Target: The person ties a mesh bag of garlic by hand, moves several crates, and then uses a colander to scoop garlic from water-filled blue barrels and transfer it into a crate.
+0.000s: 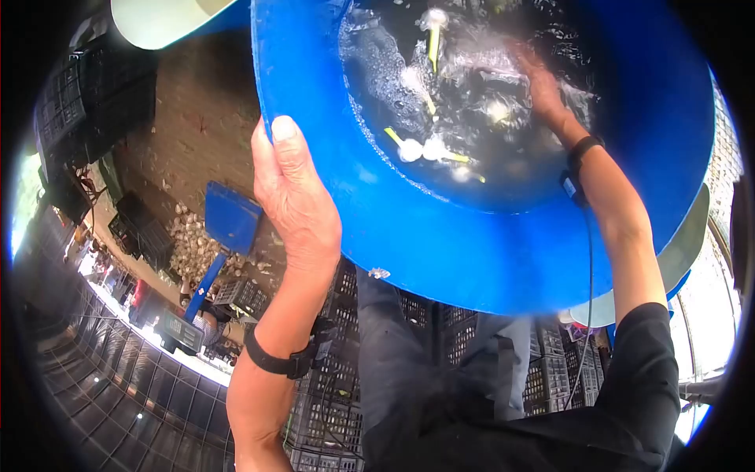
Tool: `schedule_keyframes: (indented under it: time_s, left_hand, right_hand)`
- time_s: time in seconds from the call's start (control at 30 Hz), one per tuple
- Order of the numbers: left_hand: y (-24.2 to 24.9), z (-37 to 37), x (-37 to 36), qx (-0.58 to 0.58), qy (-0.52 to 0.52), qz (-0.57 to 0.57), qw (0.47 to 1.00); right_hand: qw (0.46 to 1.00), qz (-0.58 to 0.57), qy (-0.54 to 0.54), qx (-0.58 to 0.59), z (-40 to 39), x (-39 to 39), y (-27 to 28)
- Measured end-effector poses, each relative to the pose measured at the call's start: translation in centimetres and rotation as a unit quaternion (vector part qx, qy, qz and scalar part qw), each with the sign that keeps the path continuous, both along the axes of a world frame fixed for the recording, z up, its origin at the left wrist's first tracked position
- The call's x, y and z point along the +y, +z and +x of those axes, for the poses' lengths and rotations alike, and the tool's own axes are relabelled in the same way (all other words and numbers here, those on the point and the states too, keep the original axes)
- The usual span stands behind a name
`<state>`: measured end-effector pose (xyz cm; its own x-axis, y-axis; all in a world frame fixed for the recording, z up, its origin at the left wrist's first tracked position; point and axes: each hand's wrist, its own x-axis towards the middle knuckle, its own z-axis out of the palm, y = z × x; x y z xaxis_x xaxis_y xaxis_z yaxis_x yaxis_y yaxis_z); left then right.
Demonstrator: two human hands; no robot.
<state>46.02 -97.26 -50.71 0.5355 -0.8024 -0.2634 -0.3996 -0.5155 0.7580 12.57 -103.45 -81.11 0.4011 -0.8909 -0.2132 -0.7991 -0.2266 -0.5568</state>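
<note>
My left hand (297, 187) is closed over the rim of a large blue tub (472, 271), thumb on the inside and fingers behind the wall. Dark, splashing water (519, 149) fills the tub's bottom. My right hand (536, 82) reaches down into it; foam and glare hide the fingers, so whether they hold anything does not show. Several white bulbs with short yellow-green stems, which look like garlic, float around; one garlic bulb (410, 149) lies near the left waterline, and another garlic bulb (434, 20) bobs farther up.
Left of the tub, a blue shovel (230, 220) lies by a heap of pale bulbs (189, 240) on the brown floor. Black plastic crates (546, 377) stand beneath and around my legs. A whitish container (169, 17) shows at the top left.
</note>
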Motion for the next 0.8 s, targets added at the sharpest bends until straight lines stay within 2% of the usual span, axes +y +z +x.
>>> schedule_keyframes:
  time_s: [0.03, 0.07, 0.27, 0.6, 0.67, 0.73, 0.8]
  left_hand:
    - [-0.1, 0.2, 0.3, 0.02, 0.007, -0.002, 1.0]
    - [-0.1, 0.2, 0.3, 0.023, 0.004, -0.004, 1.0]
    - [0.1, 0.2, 0.2, 0.018, -0.012, -0.018, 1.0]
    - [0.0, 0.1, 0.3, 0.026, -0.01, -0.02, 0.999]
    - [0.1, 0.1, 0.1, 0.015, -0.011, -0.016, 1.0]
    - [-0.1, 0.1, 0.3, 0.007, -0.011, -0.011, 1.0]
    - [-0.4, 0.1, 0.5, 0.042, -0.003, -0.04, 0.998]
  right_hand:
    - [0.998, -0.027, 0.01, -0.055, -0.1, 0.7, -1.8]
    - [0.998, -0.018, 0.013, -0.054, -0.3, 1.7, -2.9]
    - [0.995, 0.071, 0.055, 0.032, -1.3, 8.1, -4.6]
    - [0.974, 0.173, 0.109, 0.099, -0.6, 16.2, -6.1]
    - [0.972, 0.166, 0.124, 0.111, 0.0, 17.5, -5.9]
    - [0.963, 0.095, 0.199, 0.153, 0.5, 18.7, -4.8]
    - [0.973, 0.155, 0.09, 0.146, 2.0, 18.3, -2.9]
